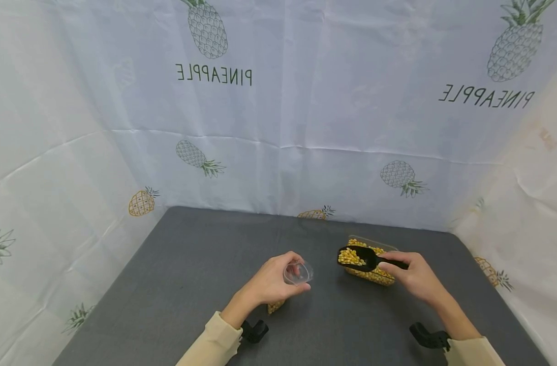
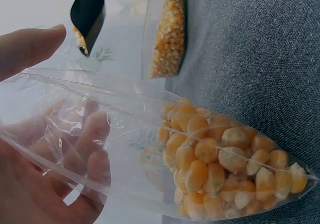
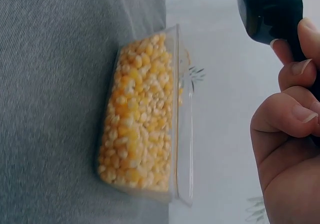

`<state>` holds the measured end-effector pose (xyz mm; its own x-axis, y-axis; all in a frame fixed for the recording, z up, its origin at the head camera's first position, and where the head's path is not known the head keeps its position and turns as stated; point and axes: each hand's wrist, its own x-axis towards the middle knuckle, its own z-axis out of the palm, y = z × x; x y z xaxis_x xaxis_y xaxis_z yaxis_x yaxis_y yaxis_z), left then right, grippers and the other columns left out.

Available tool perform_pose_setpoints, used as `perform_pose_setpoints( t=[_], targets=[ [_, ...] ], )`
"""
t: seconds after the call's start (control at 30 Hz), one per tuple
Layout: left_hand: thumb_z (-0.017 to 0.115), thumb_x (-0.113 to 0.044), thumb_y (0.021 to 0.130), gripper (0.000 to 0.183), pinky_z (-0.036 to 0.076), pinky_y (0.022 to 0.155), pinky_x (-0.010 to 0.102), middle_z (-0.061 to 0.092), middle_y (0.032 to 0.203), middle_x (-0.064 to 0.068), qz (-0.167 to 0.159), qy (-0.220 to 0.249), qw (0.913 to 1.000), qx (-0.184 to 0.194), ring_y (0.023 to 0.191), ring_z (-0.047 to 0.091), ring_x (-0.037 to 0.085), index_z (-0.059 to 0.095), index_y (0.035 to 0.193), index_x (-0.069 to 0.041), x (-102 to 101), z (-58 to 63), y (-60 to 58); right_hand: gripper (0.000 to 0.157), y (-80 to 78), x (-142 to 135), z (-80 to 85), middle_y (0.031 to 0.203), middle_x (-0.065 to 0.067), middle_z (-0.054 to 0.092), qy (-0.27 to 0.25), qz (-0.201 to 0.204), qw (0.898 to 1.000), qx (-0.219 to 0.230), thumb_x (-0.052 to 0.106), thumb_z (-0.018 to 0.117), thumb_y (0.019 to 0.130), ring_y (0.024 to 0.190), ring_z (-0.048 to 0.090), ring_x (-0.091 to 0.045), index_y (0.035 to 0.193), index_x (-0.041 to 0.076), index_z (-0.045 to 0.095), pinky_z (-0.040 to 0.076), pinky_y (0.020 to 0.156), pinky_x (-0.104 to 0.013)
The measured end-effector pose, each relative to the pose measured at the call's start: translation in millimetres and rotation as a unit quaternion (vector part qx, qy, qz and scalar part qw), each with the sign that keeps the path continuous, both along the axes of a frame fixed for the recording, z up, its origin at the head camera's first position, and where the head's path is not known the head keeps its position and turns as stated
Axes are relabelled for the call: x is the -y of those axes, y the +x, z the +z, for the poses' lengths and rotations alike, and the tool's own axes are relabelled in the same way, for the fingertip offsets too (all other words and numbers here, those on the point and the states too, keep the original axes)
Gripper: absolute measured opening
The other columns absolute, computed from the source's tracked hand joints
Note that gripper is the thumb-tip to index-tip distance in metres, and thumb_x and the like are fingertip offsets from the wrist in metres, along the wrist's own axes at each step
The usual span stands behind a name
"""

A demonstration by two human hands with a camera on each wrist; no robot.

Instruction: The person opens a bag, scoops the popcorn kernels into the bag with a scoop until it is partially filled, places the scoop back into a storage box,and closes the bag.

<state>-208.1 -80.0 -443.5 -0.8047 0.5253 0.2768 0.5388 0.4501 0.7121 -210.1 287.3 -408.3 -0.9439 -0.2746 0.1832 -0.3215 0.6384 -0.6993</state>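
My left hand (image 1: pixel 278 280) holds a clear plastic bag (image 2: pixel 135 129) round its mouth, which gapes in a rounded shape in the head view. Yellow corn kernels (image 2: pixel 215 164) fill the bag's lower, pointed end, close to the table; in the head view the hand covers most of it. My right hand (image 1: pixel 418 277) grips the handle of a black scoop (image 1: pixel 372 258) loaded with kernels. That scoop is held above a clear rectangular container (image 3: pixel 175 119) of corn, apart from the bag. The right wrist view shows only the scoop's underside.
Dark grey cloth covers the table (image 1: pixel 205 264). A white curtain (image 1: pixel 278 178) printed with pineapples hangs behind it and along both sides. A black strap (image 1: pixel 255 331) is on the left wrist, and another black strap (image 1: pixel 427 336) on the right.
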Motion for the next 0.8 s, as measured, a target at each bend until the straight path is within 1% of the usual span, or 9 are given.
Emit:
perform_pose_setpoints(
  t=[0.23, 0.33, 0.47, 0.57, 0.7, 0.8],
  targets=[
    [0.076, -0.041, 0.091, 0.046, 0.052, 0.076, 0.027, 0.063, 0.097, -0.004, 0.001, 0.001, 1.0000, -0.004, 0.087, 0.058, 0.006, 0.062, 0.123, -0.011, 0, -0.3, 1.3, 0.031, 3.5, 11, 1.2, 0.124, -0.025, 0.067, -0.004, 0.019, 1.000, -0.013, 0.018, 0.068, 0.099, 0.118, 0.058, -0.051, 0.121, -0.003, 0.071, 0.049, 0.090, -0.064],
    [0.076, -0.042, 0.091, 0.047, 0.052, 0.077, 0.027, 0.063, 0.097, -0.004, 0.002, -0.002, 1.0000, -0.001, 0.087, 0.058, 0.006, 0.062, 0.124, -0.012, 0, 0.0, 1.4, 0.029, 4.8, 13, 0.7, 0.123, -0.024, 0.067, -0.010, 0.024, 1.000, -0.010, 0.018, 0.068, 0.099, 0.121, 0.056, -0.052, 0.121, -0.002, 0.072, 0.047, 0.092, -0.066],
    [0.076, -0.043, 0.091, 0.048, 0.052, 0.078, 0.027, 0.064, 0.098, -0.003, 0.001, -0.003, 1.0000, 0.003, 0.087, 0.058, 0.005, 0.062, 0.124, -0.011, 0, -0.1, 0.6, 0.028, 7.3, 17, 1.6, 0.123, -0.023, 0.067, -0.019, 0.030, 0.999, -0.012, 0.016, 0.068, 0.099, 0.126, 0.051, -0.054, 0.120, -0.001, 0.072, 0.041, 0.096, -0.071],
    [0.076, -0.042, 0.091, 0.048, 0.052, 0.078, 0.028, 0.064, 0.098, -0.002, 0.001, -0.002, 1.0000, 0.004, 0.088, 0.058, 0.006, 0.062, 0.124, -0.011, 0, -0.2, 0.4, 0.026, 9.6, 20, 2.3, 0.122, -0.022, 0.068, -0.023, 0.038, 0.999, -0.023, 0.014, 0.069, 0.098, 0.122, 0.055, -0.052, 0.120, -0.001, 0.073, 0.045, 0.093, -0.068],
    [0.077, -0.041, 0.091, 0.048, 0.052, 0.077, 0.028, 0.064, 0.098, -0.002, 0.001, -0.003, 1.0000, 0.004, 0.087, 0.059, 0.008, 0.062, 0.124, -0.011, -1, 0.4, 0.6, 0.025, 12.7, 24, 2.2, 0.121, -0.019, 0.069, -0.025, 0.049, 0.998, -0.030, 0.012, 0.070, 0.097, 0.114, 0.061, -0.043, 0.119, 0.001, 0.073, 0.050, 0.088, -0.062],
    [0.077, -0.041, 0.091, 0.048, 0.052, 0.077, 0.028, 0.064, 0.098, -0.002, 0.000, -0.004, 1.0000, 0.005, 0.088, 0.060, 0.011, 0.062, 0.125, -0.010, -1, 0.9, 0.4, 0.025, 13.7, 27, 1.6, 0.122, -0.018, 0.069, -0.028, 0.054, 0.998, -0.032, 0.012, 0.070, 0.097, 0.115, 0.061, -0.042, 0.119, 0.002, 0.074, 0.050, 0.089, -0.062]
  ],
)
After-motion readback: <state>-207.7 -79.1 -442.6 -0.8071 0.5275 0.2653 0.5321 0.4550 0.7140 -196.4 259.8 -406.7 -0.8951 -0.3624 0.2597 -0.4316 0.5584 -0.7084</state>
